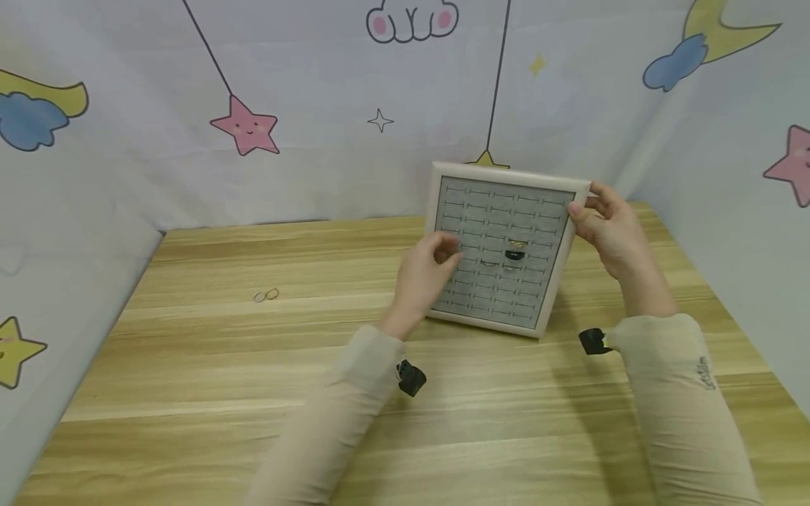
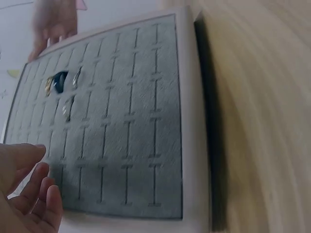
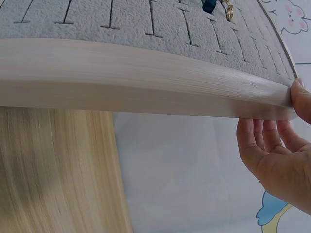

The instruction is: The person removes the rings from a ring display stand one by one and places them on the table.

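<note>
Wooden table point(image 1: 209, 393) below, right hand point(image 1: 614, 232) pinches ring board point(image 1: 484, 242) by its corner, relaxed left hand point(image 1: 422, 274) before it.

Table point(image 1: 209, 393), one: light yellow-brown wood grain with paler streaks, grain running from side to side, straight back edge. Lying on it, toward the back at the left: thin silver-coloured ring point(image 1: 256, 298), one; thin gold-coloured ring point(image 1: 272, 294), one, just beside the first, to its right; whether the two touch cannot be made out. Farther right: framed board point(image 1: 490, 325), one, raised at a tilt, lower edge by the tabletop; contact with the wood unclear.
</note>
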